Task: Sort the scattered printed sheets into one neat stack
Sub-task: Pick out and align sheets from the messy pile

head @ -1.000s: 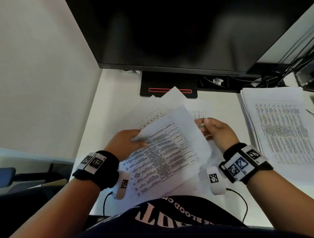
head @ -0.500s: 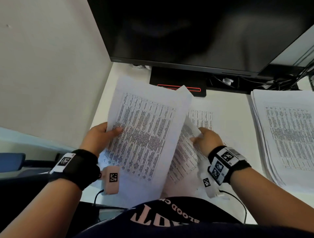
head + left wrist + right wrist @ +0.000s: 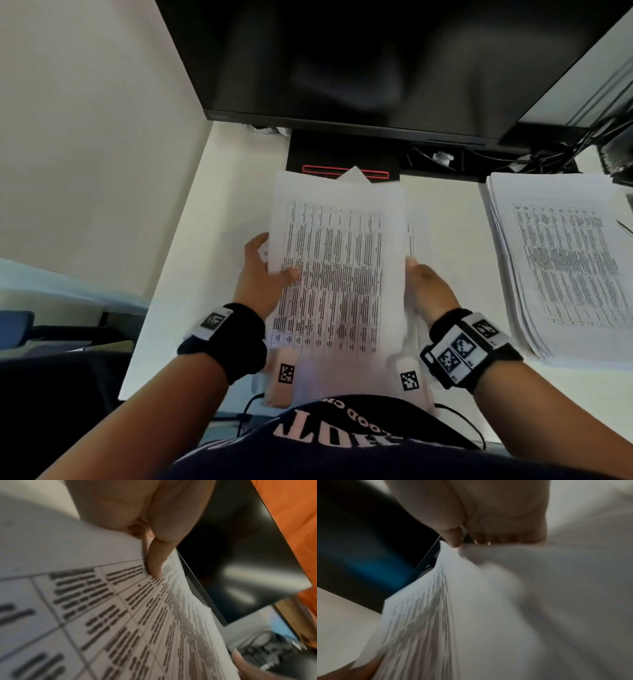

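Note:
A printed sheet (image 3: 337, 274) covered with a dense table is held lengthwise over the white desk (image 3: 219, 212), in front of my chest. My left hand (image 3: 263, 274) grips its left edge, thumb on the printed face; the left wrist view shows that thumb (image 3: 154, 561) pressed on the sheet (image 3: 102, 615). My right hand (image 3: 428, 291) holds the right edge, and the right wrist view shows fingertips (image 3: 453, 539) pinching paper (image 3: 423, 615). More loose sheets (image 3: 411, 233) lie underneath, one corner (image 3: 354, 174) poking out at the far end.
A thick pile of printed sheets (image 3: 568, 267) lies on the desk at the right. A black monitor (image 3: 359, 68) stands at the back on a base with a red line (image 3: 342, 161). Cables (image 3: 548, 157) trail at the back right. A wall (image 3: 85, 137) borders the desk's left side.
The top sheet has swung from tilted to straight and moved right over the loose sheets. My right hand went from the lower sheets to the top sheet's right edge.

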`<state>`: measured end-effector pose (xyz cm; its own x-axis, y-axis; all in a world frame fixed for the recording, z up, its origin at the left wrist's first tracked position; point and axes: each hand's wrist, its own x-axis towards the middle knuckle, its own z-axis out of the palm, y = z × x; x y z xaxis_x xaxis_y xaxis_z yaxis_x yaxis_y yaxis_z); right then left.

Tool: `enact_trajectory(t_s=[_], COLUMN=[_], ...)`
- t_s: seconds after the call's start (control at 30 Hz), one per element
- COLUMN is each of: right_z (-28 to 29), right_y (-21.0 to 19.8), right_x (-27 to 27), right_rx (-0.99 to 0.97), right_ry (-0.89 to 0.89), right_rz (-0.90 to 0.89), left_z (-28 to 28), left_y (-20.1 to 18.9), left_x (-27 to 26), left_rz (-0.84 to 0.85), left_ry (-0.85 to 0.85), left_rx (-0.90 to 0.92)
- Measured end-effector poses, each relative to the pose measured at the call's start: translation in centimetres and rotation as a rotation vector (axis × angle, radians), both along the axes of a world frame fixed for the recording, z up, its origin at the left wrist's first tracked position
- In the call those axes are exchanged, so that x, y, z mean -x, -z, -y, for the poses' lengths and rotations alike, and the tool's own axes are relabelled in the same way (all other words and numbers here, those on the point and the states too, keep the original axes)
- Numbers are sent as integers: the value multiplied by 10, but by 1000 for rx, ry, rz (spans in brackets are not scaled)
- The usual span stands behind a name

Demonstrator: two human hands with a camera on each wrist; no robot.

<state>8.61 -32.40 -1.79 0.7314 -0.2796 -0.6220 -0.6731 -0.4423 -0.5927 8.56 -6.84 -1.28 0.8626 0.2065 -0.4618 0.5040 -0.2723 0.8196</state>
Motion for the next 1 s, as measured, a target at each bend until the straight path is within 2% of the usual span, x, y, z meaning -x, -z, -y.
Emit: enact_trajectory(t_s=[0.07,0.13,0.3,0.53,0.7,0.8,0.87,0.93,1.0], right_z=[11,21,25,17,12,23,33,41,45], right_y=[5,12,14,21,19,17,16,15,15], right_x=[-1,-1,-2,-5,-1,-8,-18,-27,-35], right_rx=[84,128,146,101,14,112,270,416,428], right_ry=[129,197,215,-38,-121,-108,-147,-218,-260], right_rz=[112,142,77,37,83,152,217,211,141], left_z=[8,16,27,36,35,30,25,21,16], left_y=[10,15,24,9,6,4,3,4,6], left_x=[6,12,19,13,17,22,25,28,30], left_rz=[-72,-127,-15,-35,-26,6,12,6,-7], left_ry=[164,293,145,67,34,-9,-13,1,-6], left_rx=[-110,-235,-393,-165,-54,-60,-66,-76,-67])
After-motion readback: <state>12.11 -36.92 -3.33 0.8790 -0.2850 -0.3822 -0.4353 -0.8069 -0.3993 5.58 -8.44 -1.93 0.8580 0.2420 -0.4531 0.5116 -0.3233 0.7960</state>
